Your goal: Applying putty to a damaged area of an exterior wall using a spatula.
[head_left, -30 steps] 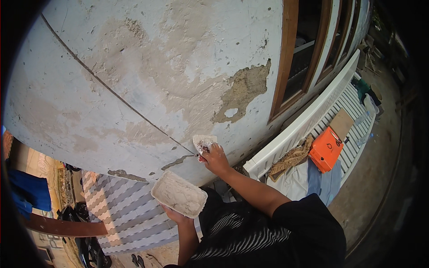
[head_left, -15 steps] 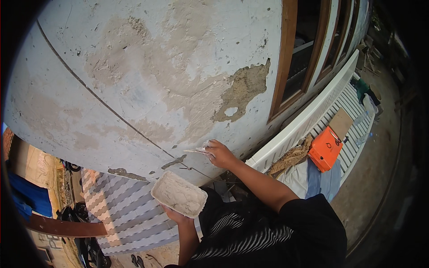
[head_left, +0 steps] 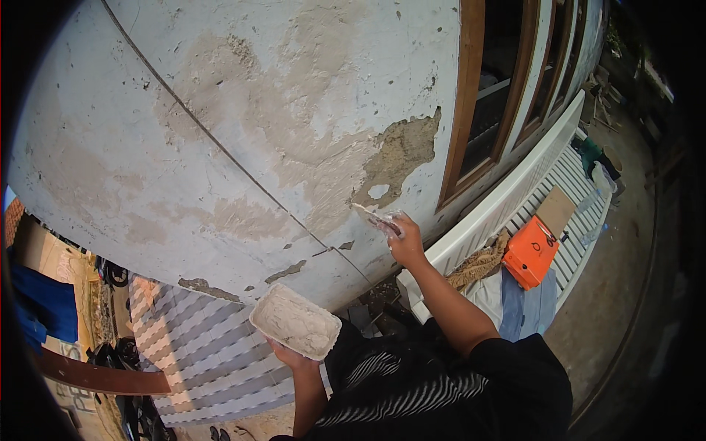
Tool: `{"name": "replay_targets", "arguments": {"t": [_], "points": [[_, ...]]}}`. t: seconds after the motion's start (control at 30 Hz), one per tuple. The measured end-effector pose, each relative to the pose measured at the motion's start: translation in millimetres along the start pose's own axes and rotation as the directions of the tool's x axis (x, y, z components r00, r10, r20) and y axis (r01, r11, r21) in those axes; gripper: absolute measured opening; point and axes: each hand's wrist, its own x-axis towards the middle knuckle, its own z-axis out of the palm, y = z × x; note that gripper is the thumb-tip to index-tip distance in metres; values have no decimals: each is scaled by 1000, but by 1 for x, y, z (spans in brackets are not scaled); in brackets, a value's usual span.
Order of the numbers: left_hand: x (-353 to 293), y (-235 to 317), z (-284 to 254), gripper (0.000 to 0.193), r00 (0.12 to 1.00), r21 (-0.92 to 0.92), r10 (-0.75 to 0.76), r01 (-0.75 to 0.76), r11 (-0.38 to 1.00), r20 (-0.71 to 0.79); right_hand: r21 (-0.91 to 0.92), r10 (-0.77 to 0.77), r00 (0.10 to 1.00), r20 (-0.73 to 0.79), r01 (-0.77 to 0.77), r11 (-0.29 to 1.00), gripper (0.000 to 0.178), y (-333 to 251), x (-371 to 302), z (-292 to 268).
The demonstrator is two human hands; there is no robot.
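Catalogued left to right, every place taken from the tub:

Blue cloth, far left of the tub; we cannot tell from what it hangs

Striped sheeting, grey and white, immediately left of the tub in our view and, we judge, lying well beyond it

Pale wall, rising above the tub, its paint broken by beige smears

Left grip, below the tub and closed on its lower side; we suppose this underhand hold leaves the mouth free for the other hand

Tub, shallow and rectangular, our landmark, carried in front of the body close to the wall, mouth upward, presumably so that its pale paste does not spill

Scraper, above and right of the tub, blade slanting toward the wall, likely to bring its edge to the surface; contact we cannot confirm

Right grip, above and right of the tub, closed around the scraper's dark handle, whitened with paste

Bare patch, higher than the tub and to its right, rough and brown

Orange box, well right of the tub, set on a white slatted frame, apparently as a handy ledge
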Motion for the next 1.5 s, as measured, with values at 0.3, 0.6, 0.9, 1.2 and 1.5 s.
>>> {"name": "replay_targets", "arguments": {"t": [0.3, 0.6, 0.9, 1.2, 1.5], "points": [[3, -6, 6, 62, 987, -4, -15, 15, 1000, -162, -49, -160, 946, 281, 180, 982, 27, 6, 3, 62], [-4, 4, -4, 61, 992, 70, 44, -36, 997, -119, 131, 83, 996, -44, -77, 988, 16, 5, 26, -10], [2, -4, 4, 62, 996, 32, 8, -5, 999, -88, 56, -70, 981, 178, 61, 997, 17, -11, 23, 29], [6, -8, -9, 63, 1000, -8, -2, 2, 1000, 4, 117, 174, 955, -240, -150, 982, 15, 48, 16, -50], [32, -24, 10, 69, 999, 137, 24, -21, 990, -22, 506, 251, 954, 162, -299, 809, 27, -87, -20, -14]]}}
